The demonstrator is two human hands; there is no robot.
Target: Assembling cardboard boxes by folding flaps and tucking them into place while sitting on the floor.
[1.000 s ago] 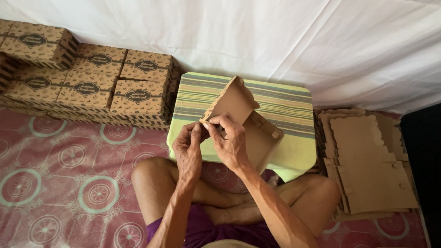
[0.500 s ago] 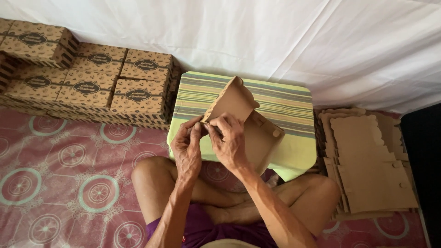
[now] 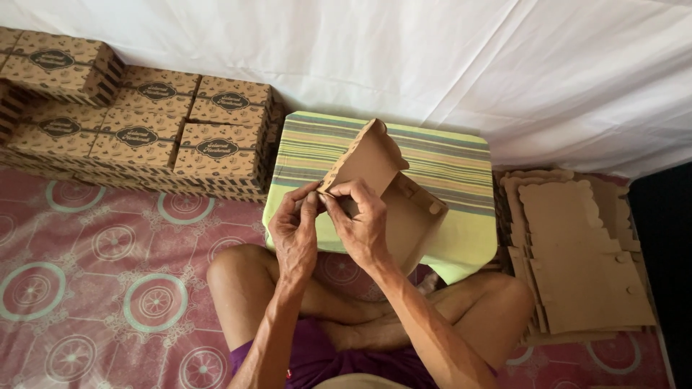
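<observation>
A brown cardboard box blank (image 3: 393,194), half folded with one scalloped flap standing up, rests on a green striped low stool (image 3: 461,162) in front of my crossed legs. My left hand (image 3: 295,230) and my right hand (image 3: 360,220) meet at the blank's near left corner. Fingers of both hands pinch the cardboard edge there. The right hand covers part of the lower panel.
Several finished brown printed boxes (image 3: 137,133) are stacked at the left against a white cloth wall (image 3: 432,57). A pile of flat cardboard blanks (image 3: 577,252) lies on the floor at the right. A pink patterned mat (image 3: 94,288) covers the floor.
Both hands have stayed at the same corner of the blank; the fingers have pressed a little closer together on the edge. The raised flap has hardly moved.
</observation>
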